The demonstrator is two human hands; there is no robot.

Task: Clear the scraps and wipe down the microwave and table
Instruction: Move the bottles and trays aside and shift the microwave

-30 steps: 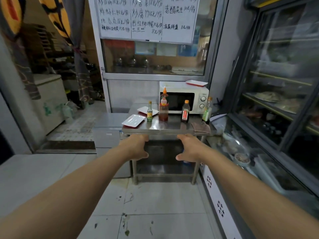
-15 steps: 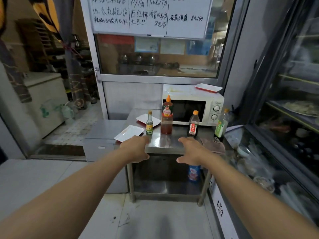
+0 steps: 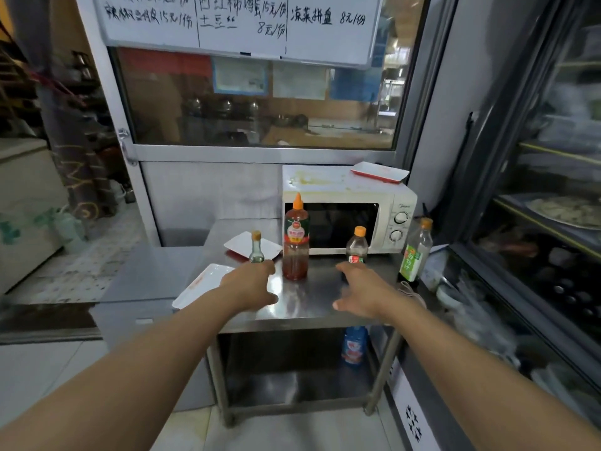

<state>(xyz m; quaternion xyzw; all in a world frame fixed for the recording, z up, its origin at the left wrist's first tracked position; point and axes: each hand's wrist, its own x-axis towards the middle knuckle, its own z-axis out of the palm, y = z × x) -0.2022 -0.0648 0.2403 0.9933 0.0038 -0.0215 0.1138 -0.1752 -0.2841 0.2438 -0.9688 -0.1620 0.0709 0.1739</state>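
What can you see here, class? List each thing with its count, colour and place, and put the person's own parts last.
table: 1, steel, centre.
microwave: 1, white, stained top, back of table.
trays: 3, white; one on microwave, two at table's left.
bottles: 4, orange caps, standing before the microwave.
blue bottle: 1, lower shelf.
cloth: 1, table's right edge, partly hidden.
whiteboard: 1, white, above window.
left hand: open, by small bottle.
right hand: open, over table.

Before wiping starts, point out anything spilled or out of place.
A yellowish stain streaks the microwave top, and a red-edged tray sits askew on its back right corner. Another tray overhangs the table at its left edge.
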